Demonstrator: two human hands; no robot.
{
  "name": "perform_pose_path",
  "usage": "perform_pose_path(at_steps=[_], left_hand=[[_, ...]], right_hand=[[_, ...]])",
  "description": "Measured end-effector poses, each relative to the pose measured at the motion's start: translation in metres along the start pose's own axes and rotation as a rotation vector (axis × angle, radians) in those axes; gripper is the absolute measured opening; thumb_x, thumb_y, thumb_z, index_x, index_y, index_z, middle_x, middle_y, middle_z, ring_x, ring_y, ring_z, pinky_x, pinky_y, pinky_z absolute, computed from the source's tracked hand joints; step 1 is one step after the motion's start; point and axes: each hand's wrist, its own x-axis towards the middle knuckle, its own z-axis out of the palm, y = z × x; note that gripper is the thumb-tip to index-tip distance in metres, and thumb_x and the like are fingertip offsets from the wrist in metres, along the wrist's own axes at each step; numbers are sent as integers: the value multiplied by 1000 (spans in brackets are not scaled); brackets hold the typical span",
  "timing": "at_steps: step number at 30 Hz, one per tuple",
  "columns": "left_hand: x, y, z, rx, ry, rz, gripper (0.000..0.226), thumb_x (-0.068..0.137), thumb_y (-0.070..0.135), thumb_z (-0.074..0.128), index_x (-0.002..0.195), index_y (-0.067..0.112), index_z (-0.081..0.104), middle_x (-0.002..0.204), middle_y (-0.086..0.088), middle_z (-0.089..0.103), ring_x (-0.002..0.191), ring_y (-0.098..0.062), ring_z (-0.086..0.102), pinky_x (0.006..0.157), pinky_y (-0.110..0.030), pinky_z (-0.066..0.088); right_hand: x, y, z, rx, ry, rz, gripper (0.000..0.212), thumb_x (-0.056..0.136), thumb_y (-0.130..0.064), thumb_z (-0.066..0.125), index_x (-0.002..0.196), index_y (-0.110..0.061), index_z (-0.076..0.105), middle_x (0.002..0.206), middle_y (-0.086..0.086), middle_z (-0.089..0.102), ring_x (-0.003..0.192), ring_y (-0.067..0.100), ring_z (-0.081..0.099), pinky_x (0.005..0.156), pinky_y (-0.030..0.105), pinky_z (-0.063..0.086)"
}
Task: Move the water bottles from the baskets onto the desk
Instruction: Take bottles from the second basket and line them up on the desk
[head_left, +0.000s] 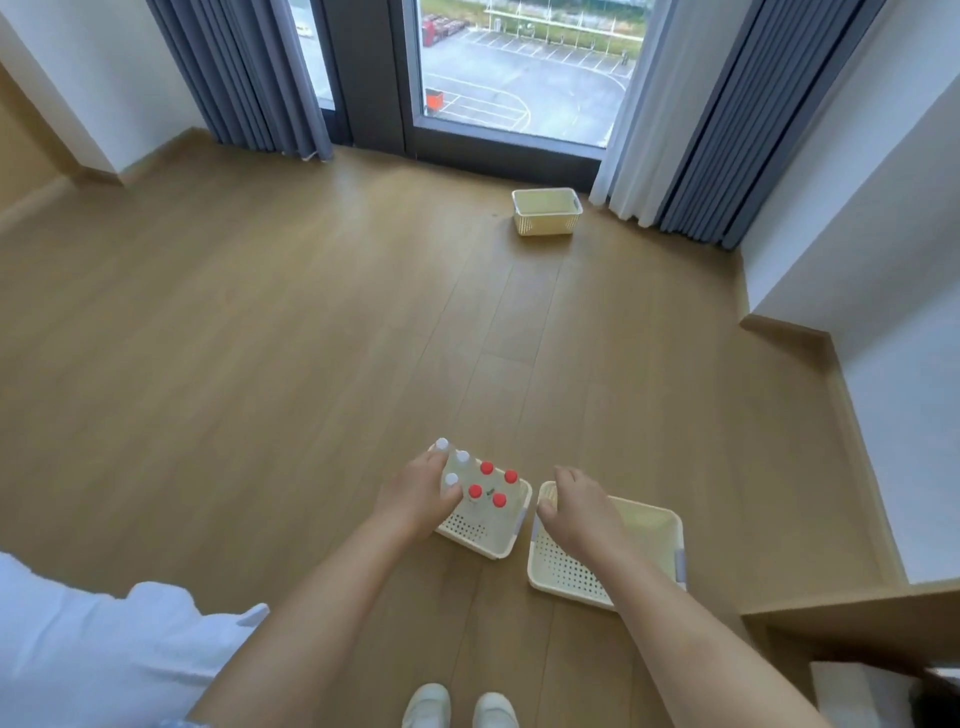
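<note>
Two cream perforated baskets stand on the wooden floor in front of my feet. The left basket (501, 540) holds several water bottles: red-capped ones (487, 467) towards its middle and white-capped ones (462, 457) at its far left. My left hand (415, 499) grips this basket's left side, with the thumb inside next to a white-capped bottle (451, 478). No bottle shows in the right basket (649, 530). My right hand (571, 506) curls over that basket's left rim.
A third cream basket (546, 223) sits on the floor near the window (519, 78) and grey curtains (727, 130). A low wooden ledge (852, 608) runs along the right wall. My white shoes (460, 706) and white clothing (78, 649) fill the bottom edge.
</note>
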Motion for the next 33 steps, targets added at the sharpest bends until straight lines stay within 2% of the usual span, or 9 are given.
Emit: perform_pose_path(at_steps=[3, 7, 10, 13, 17, 20, 26, 28, 33], left_hand=[[38, -37, 44, -59, 8, -56, 53, 95, 33, 45, 144, 14, 34, 152, 2, 33, 137, -17, 35, 103, -29, 34], [98, -99, 136, -154, 34, -87, 50, 90, 33, 51, 137, 15, 45, 141, -3, 47, 128, -20, 45, 98, -33, 40], [139, -139, 215, -206, 22, -106, 53, 91, 33, 53, 139, 14, 43, 144, -4, 45, 133, -20, 40, 99, -32, 37], [179, -174, 285, -181, 3, -69, 58, 93, 34, 52, 145, 15, 34, 150, 0, 36, 139, -17, 33, 106, -33, 33], [228, -207, 353, -252, 25, -46, 59, 92, 31, 54, 144, 11, 35, 150, -4, 38, 139, -18, 34, 109, -31, 29], [256, -216, 384, -388, 59, -53, 62, 90, 29, 59, 143, 9, 36, 148, -7, 39, 138, -20, 35, 111, -31, 29], [279, -216, 416, -584, 83, -93, 67, 86, 28, 66, 143, 9, 36, 147, -7, 42, 137, -19, 37, 112, -33, 32], [284, -215, 420, -595, 78, -85, 68, 85, 28, 67, 142, 9, 37, 146, -7, 43, 136, -18, 38, 111, -32, 32], [295, -212, 426, -621, 120, -64, 58, 85, 24, 67, 137, 8, 45, 140, -6, 50, 132, -16, 43, 105, -26, 33]], right_hand=[[45, 20, 50, 94, 27, 51, 55, 96, -29, 41, 145, -7, 29, 148, 8, 36, 135, 24, 35, 108, 35, 31], [108, 48, 142, 335, 84, 102, 57, 94, -29, 48, 144, -9, 33, 149, 6, 37, 137, 20, 33, 108, 33, 30], [156, 71, 224, 445, 103, 92, 54, 91, -25, 52, 141, -11, 38, 144, 6, 43, 132, 21, 40, 103, 32, 34], [200, 89, 301, 427, 76, 59, 58, 91, -24, 52, 144, -13, 33, 147, 5, 38, 134, 20, 38, 103, 34, 35], [249, 113, 373, 416, 122, 17, 63, 90, -23, 56, 146, -11, 29, 149, 6, 35, 136, 20, 34, 107, 33, 31], [272, 128, 406, 423, 162, 11, 72, 88, -27, 61, 148, -11, 23, 153, 5, 29, 140, 19, 28, 110, 32, 28], [297, 141, 424, 496, 184, 36, 84, 82, -34, 70, 149, -14, 23, 152, 4, 30, 139, 19, 30, 110, 34, 29], [304, 139, 428, 514, 186, 19, 82, 80, -33, 72, 147, -15, 26, 149, 4, 33, 138, 19, 31, 109, 33, 29], [324, 132, 443, 591, 264, -26, 69, 73, -29, 78, 131, -24, 42, 133, -3, 48, 124, 15, 44, 92, 22, 32]])
